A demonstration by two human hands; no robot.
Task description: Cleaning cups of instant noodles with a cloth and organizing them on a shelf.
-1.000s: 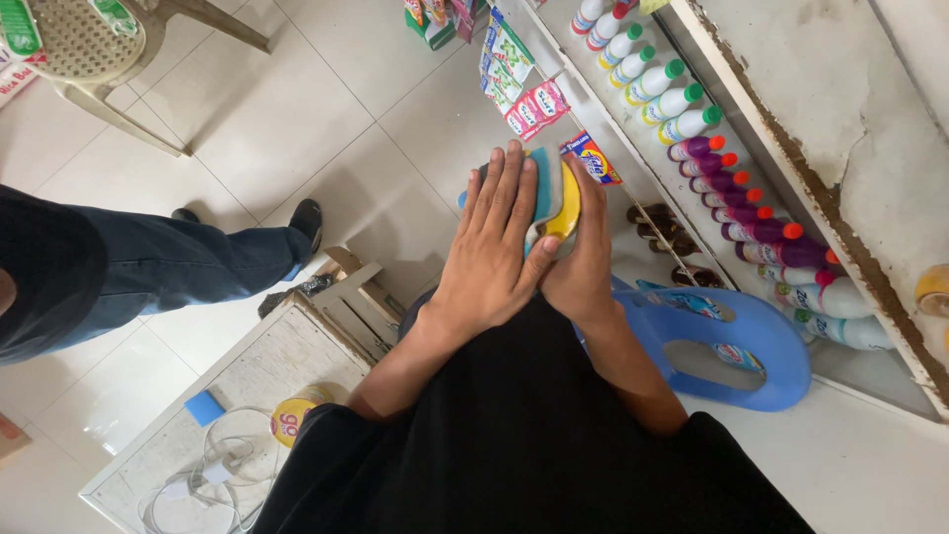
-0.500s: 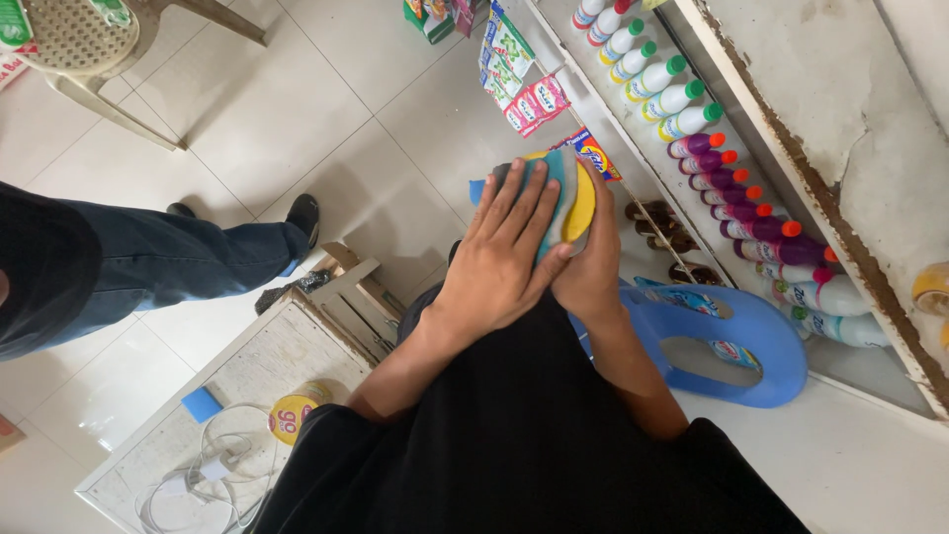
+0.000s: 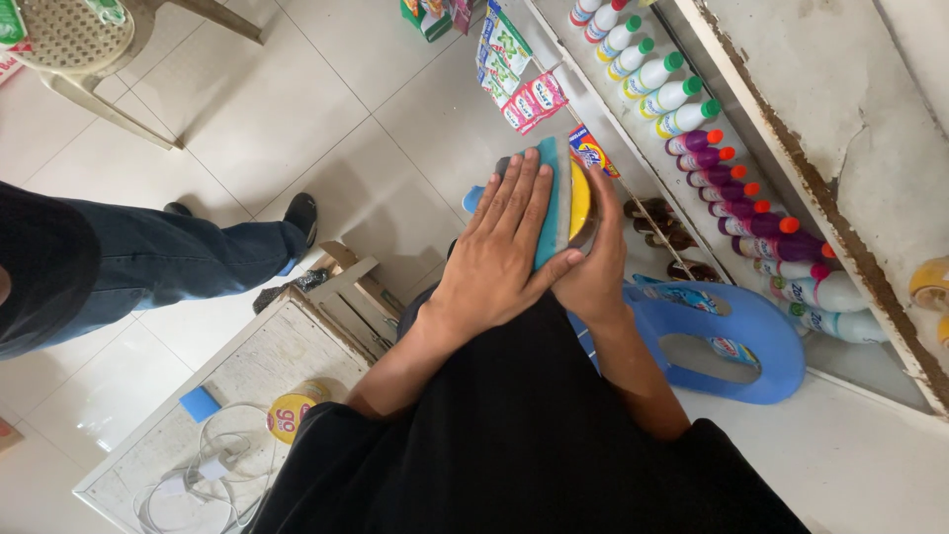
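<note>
A flat stack of teal and yellow packs (image 3: 560, 198) is held in front of my dark-clothed body, above the floor beside a shelf. My left hand (image 3: 499, 259) lies flat on the teal top, fingers spread and thumb hooked round the near edge. My right hand (image 3: 596, 269) grips the yellow side of the stack from the right, its fingers partly hidden behind it. A small colourful packet (image 3: 591, 150) shows just beyond the stack.
A shelf on the right carries white bottles with green caps (image 3: 652, 71) and purple bottles with orange caps (image 3: 733, 188). A blue plastic stool (image 3: 761, 331) stands beside my right arm. Another person's jeans leg (image 3: 158, 262) is at left, and a small table with cables (image 3: 213, 420) is below.
My left hand has spread flatter across the teal top, and the stack has shifted slightly. The other person's leg stays in place.
</note>
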